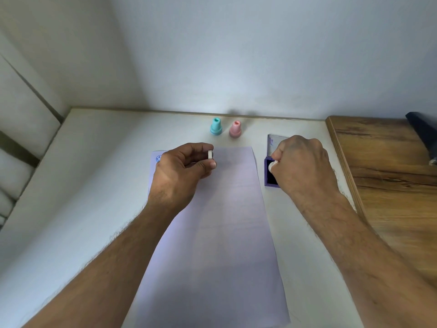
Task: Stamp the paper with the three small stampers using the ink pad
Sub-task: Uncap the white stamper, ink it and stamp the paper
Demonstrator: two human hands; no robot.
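Note:
A white sheet of paper (220, 233) lies lengthwise on the table, with a small blue smiley print (158, 158) at its far left corner. My left hand (182, 171) hovers over the paper's top edge, pinching a small white cap (210, 154) between thumb and fingers. My right hand (302, 164) is closed around a white stamper (272, 165), mostly hidden, pressing it onto the open purple ink pad (268, 181). The pad's lid (272, 142) stands open behind it. A teal stamper (216, 127) and a pink stamper (235, 129) stand upright beyond the paper.
The white table (89, 185) meets a wall at the back and left. A wooden board (390, 181) lies along the right side, with a dark object (423, 131) at its far edge.

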